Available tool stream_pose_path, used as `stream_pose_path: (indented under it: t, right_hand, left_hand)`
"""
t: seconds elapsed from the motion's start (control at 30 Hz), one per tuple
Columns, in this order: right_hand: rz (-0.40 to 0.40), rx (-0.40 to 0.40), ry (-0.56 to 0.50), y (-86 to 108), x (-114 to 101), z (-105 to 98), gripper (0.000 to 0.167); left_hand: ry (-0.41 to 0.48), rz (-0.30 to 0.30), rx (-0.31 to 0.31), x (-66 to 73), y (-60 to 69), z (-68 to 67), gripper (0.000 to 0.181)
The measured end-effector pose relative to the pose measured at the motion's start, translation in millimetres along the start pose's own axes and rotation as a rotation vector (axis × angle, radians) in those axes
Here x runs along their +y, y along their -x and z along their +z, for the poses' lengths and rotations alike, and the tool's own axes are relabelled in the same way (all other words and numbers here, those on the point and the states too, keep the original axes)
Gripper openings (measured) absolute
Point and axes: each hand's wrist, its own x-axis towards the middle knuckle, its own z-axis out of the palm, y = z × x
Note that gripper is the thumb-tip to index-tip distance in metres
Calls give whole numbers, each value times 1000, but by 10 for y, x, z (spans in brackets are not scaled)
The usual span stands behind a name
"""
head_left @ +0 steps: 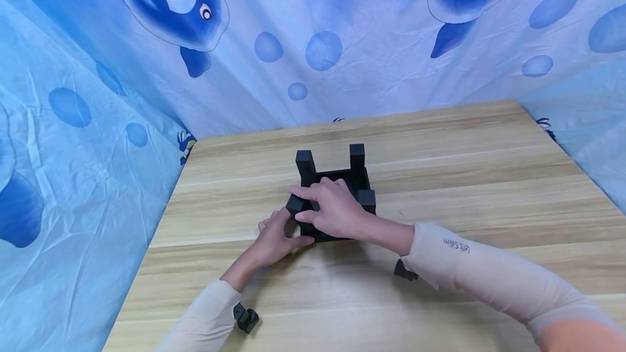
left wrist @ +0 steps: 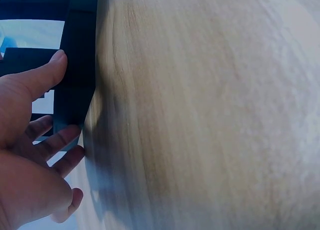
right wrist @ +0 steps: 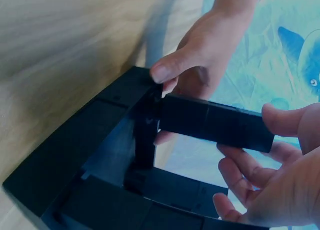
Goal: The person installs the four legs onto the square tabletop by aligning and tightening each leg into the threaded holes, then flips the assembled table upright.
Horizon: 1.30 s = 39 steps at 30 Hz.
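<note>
A black frame [head_left: 337, 172] with several square legs, like an upturned small stool, sits on the wooden table. My right hand [head_left: 335, 213] reaches over it and pinches the upper end of the near-left leg [head_left: 294, 205] between thumb and fingers. At the same corner, my left hand [head_left: 275, 240] grips the frame low down, its thumb on the near side. The right wrist view shows this leg [right wrist: 215, 122] standing out from the corner, with the left thumb beside its base. The join at the leg's base is partly hidden by the left hand.
Wood-grain tabletop [head_left: 464, 178] surrounds the frame. Blue curtains [head_left: 235, 86] with dolphins and bubbles hang behind and at both sides. Small black devices sit by the left wrist [head_left: 246, 318] and right wrist [head_left: 405, 271].
</note>
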Motion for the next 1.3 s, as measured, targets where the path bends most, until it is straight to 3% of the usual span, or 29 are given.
stream_pose_path:
  t: [0.2,0.43,0.67,0.8,1.03,1.3]
  right_hand:
    - [-3,15,12,-59,54,24,39]
    - [69,-5,40,-94,83,57,48]
    - [57,-131,-47,-65,79,-54,64]
    - [11,-187,-76,-54,60,-146,58]
    - [22,-151,-57,-108,52,-142,32]
    - [119,-148,-29,-139,50,-102,46]
  left_hand:
    - [12,-5,-10,12,6,1,73]
    - [24,-6,-12,21,5,2,69]
    - [18,-6,-5,17,-4,8,66]
    - [10,-11,0,13,-3,13,63]
    - [6,-15,-1,14,6,8,68]
    - [16,-15,-9,15,10,2,65]
